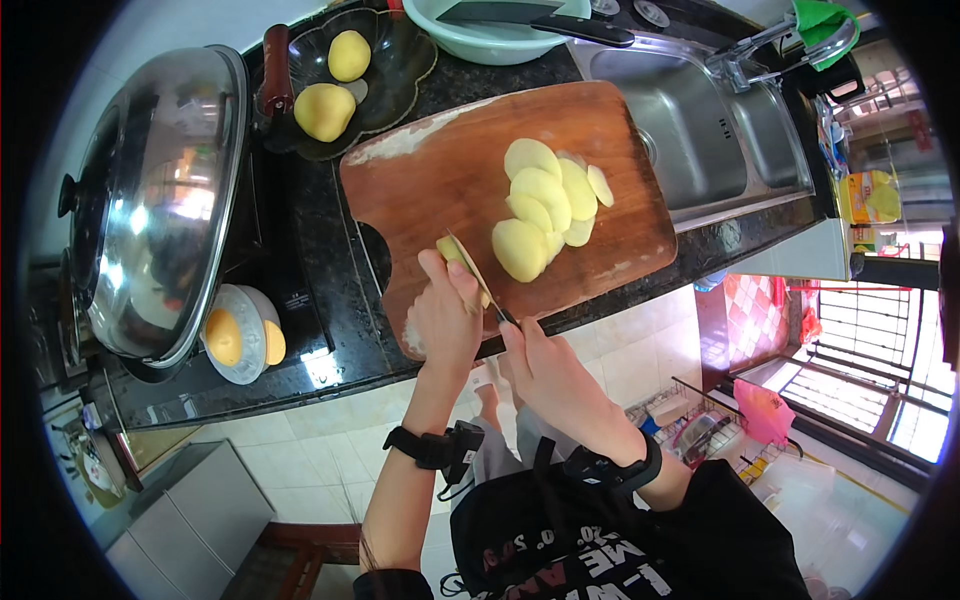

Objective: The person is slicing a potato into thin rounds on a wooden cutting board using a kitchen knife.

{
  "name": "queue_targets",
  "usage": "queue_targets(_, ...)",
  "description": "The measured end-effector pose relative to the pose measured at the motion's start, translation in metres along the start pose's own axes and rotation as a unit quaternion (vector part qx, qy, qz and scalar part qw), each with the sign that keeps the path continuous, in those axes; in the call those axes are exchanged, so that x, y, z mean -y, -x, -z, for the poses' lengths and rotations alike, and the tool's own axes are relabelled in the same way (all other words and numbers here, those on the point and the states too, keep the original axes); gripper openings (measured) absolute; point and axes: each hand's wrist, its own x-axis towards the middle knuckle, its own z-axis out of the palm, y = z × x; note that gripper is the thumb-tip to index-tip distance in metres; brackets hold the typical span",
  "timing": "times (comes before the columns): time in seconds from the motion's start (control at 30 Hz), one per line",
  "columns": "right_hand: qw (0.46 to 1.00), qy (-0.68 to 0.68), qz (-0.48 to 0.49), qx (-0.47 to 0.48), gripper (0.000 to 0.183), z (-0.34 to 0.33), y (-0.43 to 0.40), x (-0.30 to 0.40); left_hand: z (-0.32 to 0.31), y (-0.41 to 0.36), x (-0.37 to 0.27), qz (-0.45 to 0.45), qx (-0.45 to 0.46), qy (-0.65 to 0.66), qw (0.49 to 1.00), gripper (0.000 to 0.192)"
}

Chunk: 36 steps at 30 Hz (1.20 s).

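Note:
On the near left part of a wooden cutting board (442,180), my left hand (448,315) grips a piece of peeled potato (452,251). My right hand (551,367) is closed on the dark handle of a knife (472,266), whose blade lies against the potato piece, close to my left fingers. Several thin potato slices (544,195) lie overlapping on the right half of the board. Two whole peeled potatoes (324,112) rest in a dark scalloped dish (390,75) beyond the board's left end.
A large pot with a domed lid (165,202) stands at the left, with a round white and yellow container (241,334) below it. A pale green basin (487,49) with a cleaver (577,26) across it is behind the board. The steel sink (682,127) lies to the right.

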Motion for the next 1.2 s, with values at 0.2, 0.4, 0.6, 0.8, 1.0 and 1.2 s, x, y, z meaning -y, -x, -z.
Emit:
queue_targets(0.2, 0.996, 0.036, 0.066, -0.044, 0.034, -0.006, -0.007, -0.006, 0.001, 0.001, -0.001, 0.002, 0.007, -0.009, 1.000, 0.037)
queue_targets(0.4, 0.998, 0.012, 0.044, -0.034, 0.035, -0.007, -0.001, -0.009, 0.003, 0.001, -0.001, 0.010, 0.018, -0.001, 1.000, 0.038)
queue_targets(0.6, 0.994, 0.039, 0.083, -0.058, 0.036, -0.013, -0.011, -0.015, 0.005, 0.002, -0.006, 0.015, 0.019, 0.000, 1.000, 0.040)
queue_targets(0.8, 0.998, 0.010, 0.049, -0.033, 0.036, -0.010, -0.001, -0.014, 0.003, 0.001, 0.001, 0.016, 0.026, -0.001, 1.000, 0.041)
queue_targets(1.0, 0.995, 0.048, 0.065, -0.060, 0.037, -0.009, -0.009, -0.008, 0.001, 0.001, -0.002, -0.005, -0.006, 0.002, 1.000, 0.031)
queue_targets(1.2, 0.999, 0.015, 0.025, -0.025, 0.035, -0.012, 0.000, -0.016, 0.002, 0.001, 0.001, -0.021, -0.011, -0.009, 1.000, 0.032)
